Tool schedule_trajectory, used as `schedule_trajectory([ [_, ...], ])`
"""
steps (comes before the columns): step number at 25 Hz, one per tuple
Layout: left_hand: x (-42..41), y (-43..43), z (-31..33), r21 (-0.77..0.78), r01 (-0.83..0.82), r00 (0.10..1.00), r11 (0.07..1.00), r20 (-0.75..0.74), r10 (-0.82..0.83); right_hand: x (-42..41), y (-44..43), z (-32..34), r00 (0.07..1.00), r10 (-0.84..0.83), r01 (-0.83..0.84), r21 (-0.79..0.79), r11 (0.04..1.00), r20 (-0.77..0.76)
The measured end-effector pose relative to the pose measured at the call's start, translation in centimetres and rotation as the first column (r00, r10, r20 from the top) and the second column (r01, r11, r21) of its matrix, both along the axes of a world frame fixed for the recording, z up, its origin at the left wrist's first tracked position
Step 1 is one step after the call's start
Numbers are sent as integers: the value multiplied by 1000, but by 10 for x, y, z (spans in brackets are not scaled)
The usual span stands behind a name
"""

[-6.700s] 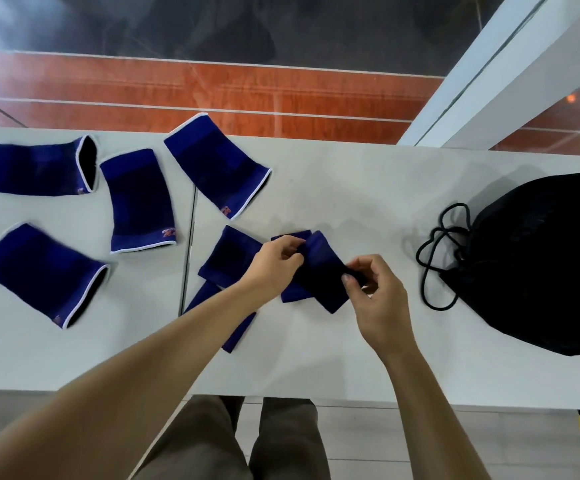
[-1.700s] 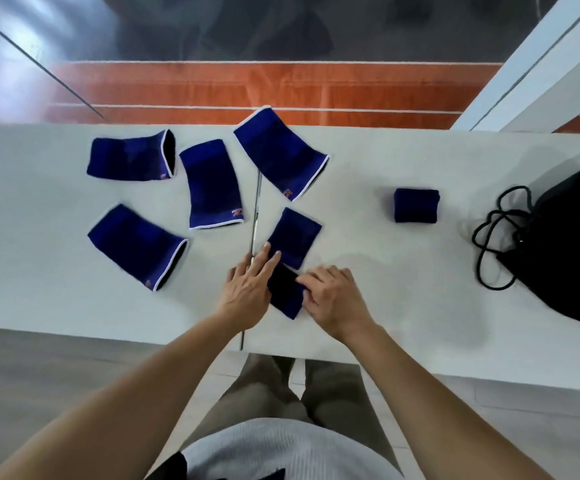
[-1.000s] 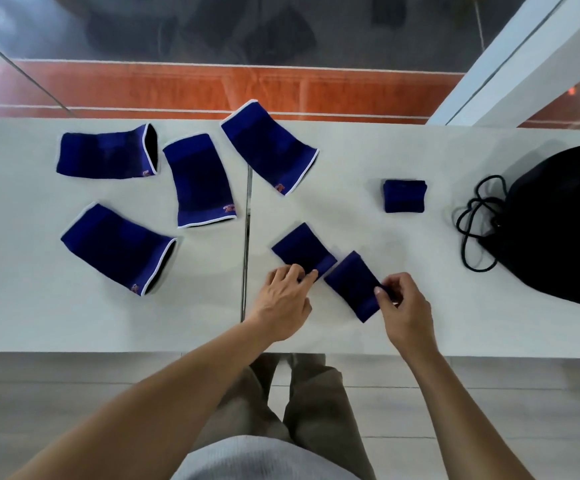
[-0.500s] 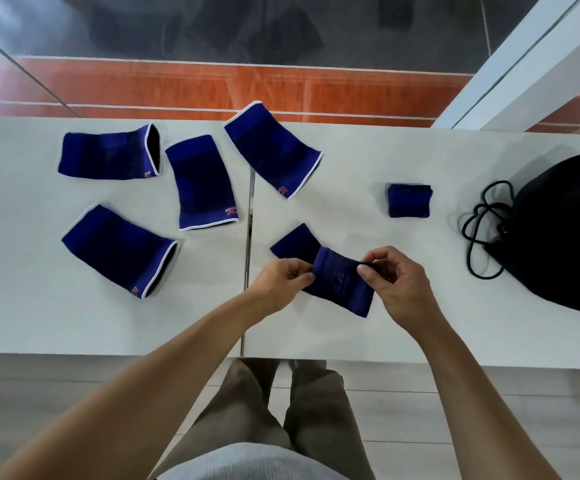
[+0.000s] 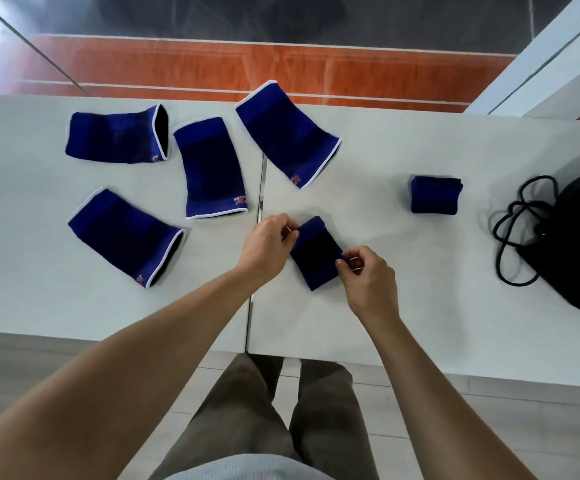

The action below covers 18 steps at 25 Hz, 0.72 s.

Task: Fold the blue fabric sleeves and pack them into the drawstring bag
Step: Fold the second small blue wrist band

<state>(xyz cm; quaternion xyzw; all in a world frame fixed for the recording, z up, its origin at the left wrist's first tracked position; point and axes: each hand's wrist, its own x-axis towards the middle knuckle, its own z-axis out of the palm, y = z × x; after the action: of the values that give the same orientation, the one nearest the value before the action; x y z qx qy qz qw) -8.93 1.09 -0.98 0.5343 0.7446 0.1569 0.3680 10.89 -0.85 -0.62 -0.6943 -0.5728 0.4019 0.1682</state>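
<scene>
A small dark blue sleeve (image 5: 316,252) lies doubled over at the middle of the white table (image 5: 385,306). My left hand (image 5: 267,245) pinches its far left corner and my right hand (image 5: 364,275) pinches its near right edge. One folded blue sleeve (image 5: 435,195) rests to the right, apart from my hands. Several larger unfolded blue sleeves with white trim lie flat on the left, among them one (image 5: 286,133) at the back and one (image 5: 125,237) at the near left. The black drawstring bag (image 5: 579,244) sits at the right edge, its cord (image 5: 513,233) looped on the table.
A seam (image 5: 257,237) runs front to back between two table tops, just left of my left hand. The table's front edge is close under my forearms. Beyond the far edge lies an orange floor strip, and a white beam crosses the upper right.
The two small sleeves that lay apart now form one doubled piece between my hands. Both hands shifted from the lifted sleeve to pinching opposite corners of it on the table.
</scene>
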Motion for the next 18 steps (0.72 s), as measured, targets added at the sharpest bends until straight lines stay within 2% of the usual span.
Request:
schedule_trajectory([
  [2,1,-2,-4,15,-10,1000,1000,-21,10,0,1,-5,999,38,-38,19,999,30],
  [5,4,-4,-10,41,-14,998,999,-53,16,1,2,-11,969,146,-174,131,976,199],
  [7,6,-4,-12,47,-11,997,999,-75,15,2,6,-13,949,189,-237,178,955,252],
  [11,10,-4,-14,87,4,992,996,-122,7,-1,11,-18,982,142,-156,103,982,126],
  [18,15,-12,-22,218,-4,986,976,-159,40,-7,10,-22,978,124,-142,103,984,165],
])
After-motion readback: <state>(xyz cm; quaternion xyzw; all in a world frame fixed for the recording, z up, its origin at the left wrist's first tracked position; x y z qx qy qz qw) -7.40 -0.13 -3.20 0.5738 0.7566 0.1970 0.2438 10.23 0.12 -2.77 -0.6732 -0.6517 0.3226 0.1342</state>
